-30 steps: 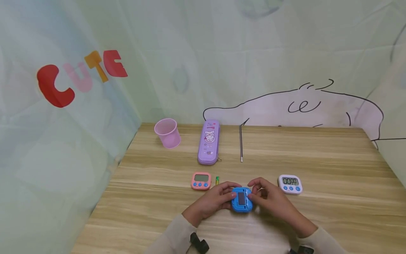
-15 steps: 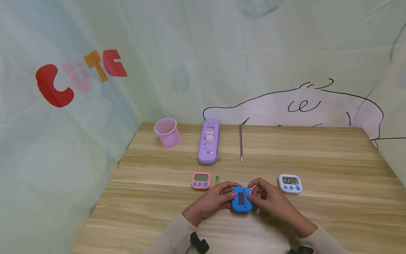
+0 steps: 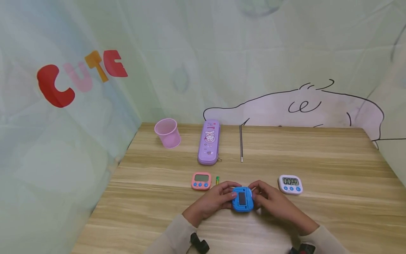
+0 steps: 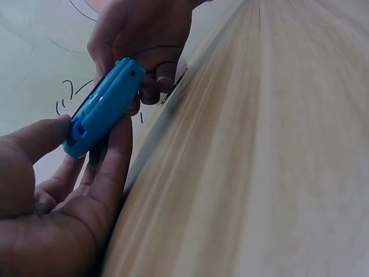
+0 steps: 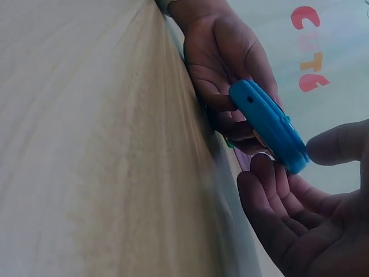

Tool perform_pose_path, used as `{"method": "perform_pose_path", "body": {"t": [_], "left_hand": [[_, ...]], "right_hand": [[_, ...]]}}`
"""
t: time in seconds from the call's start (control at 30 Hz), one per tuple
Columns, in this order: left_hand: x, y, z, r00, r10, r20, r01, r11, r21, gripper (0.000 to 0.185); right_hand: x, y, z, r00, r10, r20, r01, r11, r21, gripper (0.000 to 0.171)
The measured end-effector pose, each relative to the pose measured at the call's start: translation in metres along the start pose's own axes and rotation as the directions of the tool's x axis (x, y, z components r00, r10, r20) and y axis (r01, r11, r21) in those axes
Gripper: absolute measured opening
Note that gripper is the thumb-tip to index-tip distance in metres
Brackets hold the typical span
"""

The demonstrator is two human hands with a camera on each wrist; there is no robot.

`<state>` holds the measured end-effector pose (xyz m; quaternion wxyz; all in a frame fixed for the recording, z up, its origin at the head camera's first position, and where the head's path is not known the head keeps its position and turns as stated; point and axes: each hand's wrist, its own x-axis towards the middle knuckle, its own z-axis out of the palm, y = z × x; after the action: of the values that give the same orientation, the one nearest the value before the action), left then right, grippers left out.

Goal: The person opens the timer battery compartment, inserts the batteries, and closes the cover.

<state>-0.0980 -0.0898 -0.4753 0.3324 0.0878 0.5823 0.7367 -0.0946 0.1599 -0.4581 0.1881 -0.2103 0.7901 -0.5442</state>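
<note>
A small blue digital timer [image 3: 242, 199] with a dark screen is held above the wooden table [image 3: 333, 162] near its front edge. My left hand [image 3: 219, 198] grips its left side, thumb on top and fingers beneath. My right hand [image 3: 265, 199] holds its right side in the same way. The left wrist view shows the blue timer [image 4: 102, 108] edge-on, tilted, between my left hand [image 4: 60, 179] and my right hand [image 4: 147, 46]. In the right wrist view the blue timer [image 5: 268, 124] sits between my right hand's [image 5: 305, 202] thumb and fingers, with my left hand [image 5: 222, 63] behind it.
A pink timer [image 3: 201, 181] and a small green and yellow object [image 3: 217, 180] lie left of my hands; a white timer [image 3: 290, 184] lies to the right. Further back stand a pink cup [image 3: 167, 132], a purple pencil case [image 3: 209, 141] and a thin pencil [image 3: 241, 143]. Printed cloth walls enclose the table.
My right hand has closed in on the blue timer's right side, its fingers now curled tighter round the edge. The timer and left hand stay almost where they were.
</note>
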Motion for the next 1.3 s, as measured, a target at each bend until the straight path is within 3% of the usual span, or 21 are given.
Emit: {"method": "perform_pose_path", "body": {"t": [0.47,0.73,1.3], "left_hand": [[0.000,-0.001,-0.001,0.999,-0.003,-0.039,0.005,0.999,0.037,0.035],[-0.002,0.000,-0.001,0.999,-0.007,-0.050,0.010,0.998,0.066,0.035],[0.001,0.000,0.000,0.998,-0.038,-0.052,0.041,0.997,0.065,0.034]], "right_hand": [[0.005,0.009,-0.006,0.988,-0.004,0.152,-0.026,0.981,0.192,0.037],[0.008,0.013,-0.006,0.983,0.030,0.179,-0.074,0.967,0.244,0.038],[0.006,0.014,-0.005,0.981,0.028,0.194,-0.089,0.946,0.313,0.040]]}}
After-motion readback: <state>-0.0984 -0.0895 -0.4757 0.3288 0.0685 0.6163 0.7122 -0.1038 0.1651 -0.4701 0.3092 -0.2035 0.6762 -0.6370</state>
